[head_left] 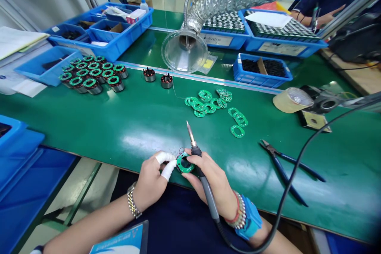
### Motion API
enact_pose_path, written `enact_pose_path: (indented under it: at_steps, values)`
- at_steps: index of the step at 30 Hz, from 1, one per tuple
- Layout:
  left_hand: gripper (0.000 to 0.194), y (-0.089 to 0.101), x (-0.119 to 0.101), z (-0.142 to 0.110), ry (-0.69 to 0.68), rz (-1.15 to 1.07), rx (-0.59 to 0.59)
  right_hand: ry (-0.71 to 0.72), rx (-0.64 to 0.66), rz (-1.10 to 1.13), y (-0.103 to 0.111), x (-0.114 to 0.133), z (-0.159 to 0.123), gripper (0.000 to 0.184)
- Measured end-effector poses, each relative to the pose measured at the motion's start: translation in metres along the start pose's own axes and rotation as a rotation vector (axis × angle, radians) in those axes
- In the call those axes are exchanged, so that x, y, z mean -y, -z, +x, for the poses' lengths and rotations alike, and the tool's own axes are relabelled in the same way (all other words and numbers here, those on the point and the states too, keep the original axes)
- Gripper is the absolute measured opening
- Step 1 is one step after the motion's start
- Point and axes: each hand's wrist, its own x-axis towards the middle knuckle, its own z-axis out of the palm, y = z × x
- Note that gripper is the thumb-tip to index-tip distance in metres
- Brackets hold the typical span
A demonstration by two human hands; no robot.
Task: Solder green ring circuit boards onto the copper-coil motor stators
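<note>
Head view: both hands' (150, 182) (211, 180) fingers (166, 159) seemingly clamped on green board (185, 169) near bench edge (89, 152)

Blue-handled pliers (297, 166) — and a tape roll (291, 100) beyond

A green ring-shaped circuit board (185, 162) sits just beside a soldering iron (196, 151), its metal tip angled upward.

Your soldering iron (207, 194): bright metal tip, matt black plastic grip | beside it: glossy green circuit-board ring (183, 162) | beyond it: smooth, glossy green bench mat (139, 121)
</note>
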Motion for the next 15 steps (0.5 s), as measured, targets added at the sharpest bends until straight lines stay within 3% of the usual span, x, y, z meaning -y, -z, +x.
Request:
enact_pose_path:
  at_steps: [3,5,11,15]
  values:
    - [0.025,-0.007,0.008,-0.011,-0.254,0.109,-0.129,-0.004,0.0,0.005,0.0,0.001,0.0,0.034]
    - [0.038,-0.01,0.013,-0.016,-0.366,0.135,-0.147,-0.001,-0.007,0.006,0.0,0.001,0.0,0.034]
    - [0.04,-0.016,0.015,-0.019,-0.469,0.206,-0.119,0.009,-0.032,-0.012,-0.002,0.001,0.001,0.032]
    - [0.042,-0.013,0.015,-0.023,-0.457,0.173,-0.053,0.02,0.014,0.019,0.004,-0.003,0.002,0.034]
